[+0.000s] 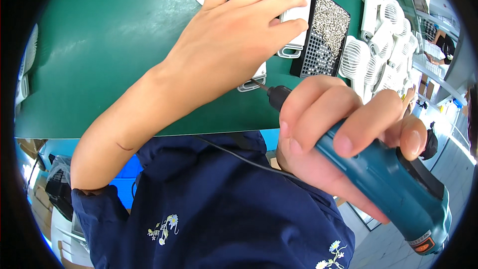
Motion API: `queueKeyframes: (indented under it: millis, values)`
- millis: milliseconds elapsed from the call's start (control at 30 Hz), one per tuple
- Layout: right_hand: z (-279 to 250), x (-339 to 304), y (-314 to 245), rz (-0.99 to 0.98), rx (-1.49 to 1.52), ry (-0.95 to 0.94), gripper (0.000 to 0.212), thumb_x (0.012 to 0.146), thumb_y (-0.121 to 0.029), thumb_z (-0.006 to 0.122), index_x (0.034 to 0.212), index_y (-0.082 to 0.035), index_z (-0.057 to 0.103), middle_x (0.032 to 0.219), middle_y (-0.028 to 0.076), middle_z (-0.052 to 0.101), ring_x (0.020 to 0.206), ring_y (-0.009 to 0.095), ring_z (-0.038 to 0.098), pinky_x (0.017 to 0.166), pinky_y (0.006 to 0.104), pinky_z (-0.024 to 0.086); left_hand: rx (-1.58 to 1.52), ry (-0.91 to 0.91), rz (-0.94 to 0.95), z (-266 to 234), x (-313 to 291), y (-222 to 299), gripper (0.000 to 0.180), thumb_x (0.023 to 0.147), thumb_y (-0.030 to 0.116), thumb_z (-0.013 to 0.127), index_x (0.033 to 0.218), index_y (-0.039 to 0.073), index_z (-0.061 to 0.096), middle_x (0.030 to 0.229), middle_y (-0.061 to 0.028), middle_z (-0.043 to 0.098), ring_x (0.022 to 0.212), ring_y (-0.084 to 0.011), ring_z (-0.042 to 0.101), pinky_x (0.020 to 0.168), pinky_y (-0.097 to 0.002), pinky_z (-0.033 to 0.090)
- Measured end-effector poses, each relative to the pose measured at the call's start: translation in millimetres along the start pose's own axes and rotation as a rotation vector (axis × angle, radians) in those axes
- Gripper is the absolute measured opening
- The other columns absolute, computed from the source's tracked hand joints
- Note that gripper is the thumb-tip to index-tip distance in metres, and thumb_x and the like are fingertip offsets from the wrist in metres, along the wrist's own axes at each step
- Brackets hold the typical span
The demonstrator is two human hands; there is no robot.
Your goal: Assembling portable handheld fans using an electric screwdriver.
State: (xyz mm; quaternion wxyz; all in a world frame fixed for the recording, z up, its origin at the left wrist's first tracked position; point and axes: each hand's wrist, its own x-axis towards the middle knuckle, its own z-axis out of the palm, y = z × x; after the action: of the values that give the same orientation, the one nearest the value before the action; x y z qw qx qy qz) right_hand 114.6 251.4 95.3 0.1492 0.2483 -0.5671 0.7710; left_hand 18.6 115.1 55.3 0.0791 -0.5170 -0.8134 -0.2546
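My left hand (239, 27) lies spread over white handheld fans (294, 35) at the top of the green table. Its fingers are stretched across the parts and hide much of them. Below its palm sticks out the end of a white fan handle (253, 82). My right hand (343, 124) is wrapped round a teal electric screwdriver (378, 174). The dark nose of the tool points up and left, and its thin bit reaches that handle end. Whether the tip sits in a screw is hidden by my left hand.
Right of the fans stands a black screw tray (307, 56) with many small silvery screws (329, 17). More white fans (386, 35) are heaped along the table's right side. Another white fan (27, 65) shows at the left rim. A black cable (239, 157) runs across my front.
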Motion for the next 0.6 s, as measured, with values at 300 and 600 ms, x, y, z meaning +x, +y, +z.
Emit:
queueKeyframes:
  millis: [300, 600]
  values:
    - [12.6, -3.0, 3.9, 0.007, -0.050, 0.016, 0.070, 0.086, -0.063, 0.061, 0.133, -0.013, 0.044, 0.094, 0.008, 0.054, 0.049, 0.022, 0.052, 0.045, 0.0360, 0.042, -0.055, 0.063, -0.012, 3.0, -4.0, -2.3, 0.033, 0.078, 0.011, 0.058, 0.110, 0.008, 0.059, 0.123, -0.0066, 0.055, 0.125, -0.0231, 0.046, 0.102, -0.0480, 0.030]
    - [14.8, 0.6, 1.9, -0.048, -0.013, 0.096, 0.071, 0.085, -0.066, 0.060, 0.129, -0.012, 0.045, 0.090, 0.005, 0.052, 0.046, 0.019, 0.048, 0.043, 0.0344, 0.037, -0.135, 0.145, -0.095, 21.7, -2.4, 3.2, 0.033, 0.077, 0.000, 0.059, 0.107, 0.010, 0.065, 0.123, -0.0026, 0.060, 0.127, -0.0197, 0.048, 0.112, -0.0462, 0.027]
